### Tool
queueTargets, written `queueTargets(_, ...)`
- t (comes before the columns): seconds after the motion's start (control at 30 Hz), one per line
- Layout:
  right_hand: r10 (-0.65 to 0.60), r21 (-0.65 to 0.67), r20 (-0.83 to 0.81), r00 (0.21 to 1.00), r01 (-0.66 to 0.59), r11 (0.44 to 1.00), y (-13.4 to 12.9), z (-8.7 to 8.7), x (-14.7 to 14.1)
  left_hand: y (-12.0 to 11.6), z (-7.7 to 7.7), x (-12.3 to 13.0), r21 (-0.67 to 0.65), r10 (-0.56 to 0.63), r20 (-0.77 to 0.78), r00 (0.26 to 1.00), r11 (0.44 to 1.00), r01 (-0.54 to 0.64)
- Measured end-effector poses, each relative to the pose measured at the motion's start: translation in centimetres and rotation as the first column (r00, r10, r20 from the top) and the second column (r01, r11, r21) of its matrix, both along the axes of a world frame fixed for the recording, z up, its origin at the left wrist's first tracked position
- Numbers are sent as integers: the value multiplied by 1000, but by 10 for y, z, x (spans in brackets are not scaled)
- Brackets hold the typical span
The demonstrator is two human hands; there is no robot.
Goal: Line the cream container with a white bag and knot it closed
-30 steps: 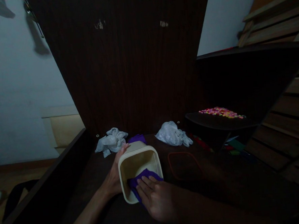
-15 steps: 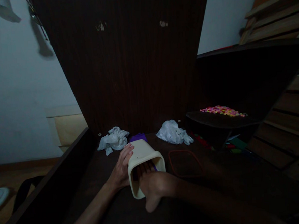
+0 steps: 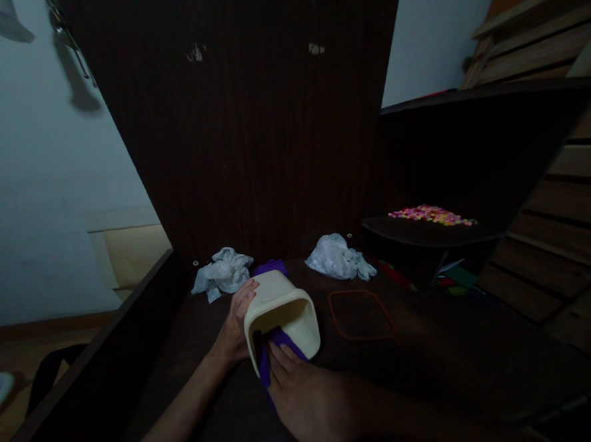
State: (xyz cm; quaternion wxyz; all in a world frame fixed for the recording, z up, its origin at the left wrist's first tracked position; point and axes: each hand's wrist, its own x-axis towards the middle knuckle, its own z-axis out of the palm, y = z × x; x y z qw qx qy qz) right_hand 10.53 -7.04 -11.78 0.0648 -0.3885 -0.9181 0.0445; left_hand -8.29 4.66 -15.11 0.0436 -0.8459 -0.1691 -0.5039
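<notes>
While clamping the tilted cream plastic container point(image 3: 272, 286) in the left hand point(image 3: 236, 323), pressing a purple cloth point(image 3: 289, 339) into its mouth with the flat-fingered right hand point(image 3: 306, 388); cannot tell whether closed on the cloth. Holding the container just left of a square red-brown rim point(image 3: 365, 338), in front of crumpled white plastic bags point(image 3: 225, 272).

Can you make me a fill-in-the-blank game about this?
1. The ____ hand holds the outside of the cream container.
2. The other hand presses on a ____ cloth.
3. Behind the container lie ____ crumpled pale bags.
4. Small colourful pieces lie to the container's ____.

Missing words: left; purple; two; right.
</notes>
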Motion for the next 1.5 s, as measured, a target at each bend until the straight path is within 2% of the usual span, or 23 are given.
queueTargets(0.1,-15,25,-47,999,16,1000,-11,-25,10,-1,1,1,-4,-13,-6,1000,1000,13)
queueTargets(0.2,-160,-71,-36,986,157,985,-7,-25,20,-2,1,2,-2,-21,-11,1000,1000,21)
queueTargets(0.23,-191,-106,-19,981,188,976,-4,-20,21,-2,2,3,0,-22,-12,1000,1000,22)
queueTargets(0.3,-168,-163,34,985,172,972,7,-4,19,-2,2,3,10,-19,-20,1000,1000,19)
queueTargets(0.4,-24,-267,164,986,68,961,31,27,3,-3,3,4,38,-10,-48,999,999,12)
queueTargets(0.5,127,-467,346,930,53,883,53,51,-17,-3,3,3,51,-12,-33,999,999,14)
queueTargets(0.57,177,-491,332,926,9,871,57,57,-23,-3,3,1,41,-8,-15,1000,999,9)
queueTargets(0.6,178,-456,276,945,-34,889,54,56,-23,-3,3,0,34,-6,-12,1000,999,6)
queueTargets(0.67,163,-327,115,980,-117,938,40,47,-17,-2,1,-2,19,4,-11,1000,1000,-4)
queueTargets(0.73,132,-205,-10,991,-132,970,19,29,-9,-2,0,-4,9,4,-10,1000,1000,-4)
queueTargets(0.77,87,-171,-30,996,-91,981,9,17,-6,-2,0,-4,7,-1,-11,1000,1000,1)
queueTargets(0.83,-88,-103,-42,995,84,991,-9,-9,-1,-1,0,-4,-6,-8,-14,1000,1000,8)
queueTargets(0.9,-118,-49,-59,991,115,992,-18,-32,3,-1,1,-4,-9,-14,-18,1000,1000,14)
queueTargets(1.0,-246,-44,-49,968,244,969,-14,-46,7,-1,2,-1,22,-9,-48,999,1000,10)
queueTargets(1.07,-288,-110,-3,958,286,952,-2,-39,8,-2,3,1,47,5,-67,998,999,-2)
queueTargets(1.17,-226,-186,62,972,234,954,23,-6,3,-3,2,3,61,13,-71,997,998,-9)
queueTargets(1.23,-121,-308,210,970,183,934,42,20,-5,-3,2,3,57,10,-66,998,998,-6)
queueTargets(1.27,1,-411,301,954,129,902,51,33,-10,-3,1,2,48,6,-57,998,999,-3)
queueTargets(1.33,79,-483,332,940,98,870,64,52,-19,-1,0,1,13,-9,-23,1000,1000,9)
queueTargets(1.4,138,-524,334,932,63,849,68,63,-25,1,-4,-2,-43,-18,23,1000,999,19)
queueTargets(1.5,152,-477,242,958,-19,878,57,68,-22,4,-11,-7,-132,10,77,997,991,0)
